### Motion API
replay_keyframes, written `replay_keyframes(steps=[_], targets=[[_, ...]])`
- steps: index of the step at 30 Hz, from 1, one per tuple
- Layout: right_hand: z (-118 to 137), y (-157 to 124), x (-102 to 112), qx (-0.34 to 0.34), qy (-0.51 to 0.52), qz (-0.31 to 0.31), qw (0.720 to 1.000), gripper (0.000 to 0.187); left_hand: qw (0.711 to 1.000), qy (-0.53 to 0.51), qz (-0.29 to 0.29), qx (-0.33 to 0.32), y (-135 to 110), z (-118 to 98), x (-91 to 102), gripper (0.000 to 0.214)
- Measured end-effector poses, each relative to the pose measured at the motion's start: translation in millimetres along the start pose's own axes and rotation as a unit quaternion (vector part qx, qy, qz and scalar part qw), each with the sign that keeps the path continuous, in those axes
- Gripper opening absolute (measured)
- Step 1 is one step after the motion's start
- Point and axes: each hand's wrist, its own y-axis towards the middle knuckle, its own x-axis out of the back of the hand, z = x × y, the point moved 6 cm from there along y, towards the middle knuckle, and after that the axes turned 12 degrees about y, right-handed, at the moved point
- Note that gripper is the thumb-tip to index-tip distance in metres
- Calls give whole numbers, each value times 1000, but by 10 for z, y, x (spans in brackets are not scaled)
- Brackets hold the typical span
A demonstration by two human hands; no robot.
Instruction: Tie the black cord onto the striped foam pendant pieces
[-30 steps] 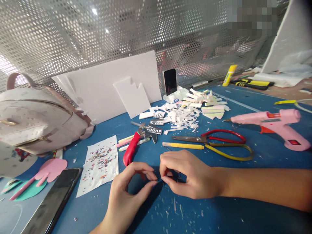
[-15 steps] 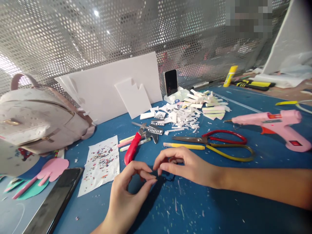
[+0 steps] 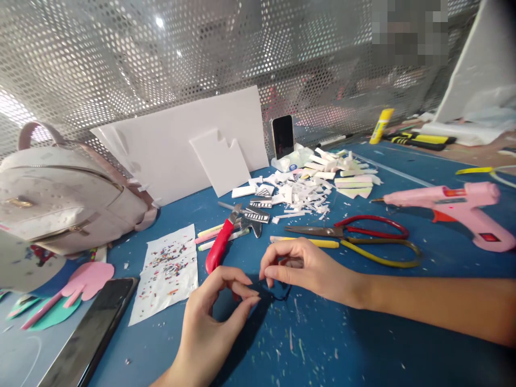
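Note:
My left hand (image 3: 213,317) is low in the middle of the view, thumb and fingertips brought together in a pinch; whatever lies between them is too small to make out. Just right of it, my right hand (image 3: 312,274) pinches a thin dark cord (image 3: 283,297), whose loop hangs below the fingers against the blue table. A small gap separates the two sets of fingertips. Behind my left hand lies a red-handled cutting tool (image 3: 220,247). A yellow marker (image 3: 322,243) and scissors (image 3: 379,242) with red and yellow handles lie beyond my right hand.
Tiny coloured beads lie on a white sheet (image 3: 161,290) at left, beside a phone (image 3: 91,336) and a backpack (image 3: 60,193). White scraps (image 3: 306,196) are heaped behind the tools, near an upright phone (image 3: 282,137). A pink glue gun (image 3: 455,201) lies at right.
My right hand has drawn slightly to the right, away from my left fingertips. More of the dark cord's loop shows under it. My left hand has stayed almost still.

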Motion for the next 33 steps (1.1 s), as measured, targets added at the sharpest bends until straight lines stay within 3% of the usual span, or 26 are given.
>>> replay_keyframes(steps=[5,11,24,29,33], targets=[[-6,-14,-1,2,-51,-5,999,18,1000,22,-3,-9,5,-54,24,16],[-1,-27,-86,10,-114,39,993,23,1000,6,-3,-5,16,-42,23,18],[-4,-13,-78,27,-144,21,989,9,998,49,-21,-32,7,-89,24,22],[138,-50,-116,82,-179,18,980,4,993,86,-35,-71,17,-158,46,22],[315,-53,-91,104,-184,1,978,8,991,89,-23,-93,165,-275,98,22]])
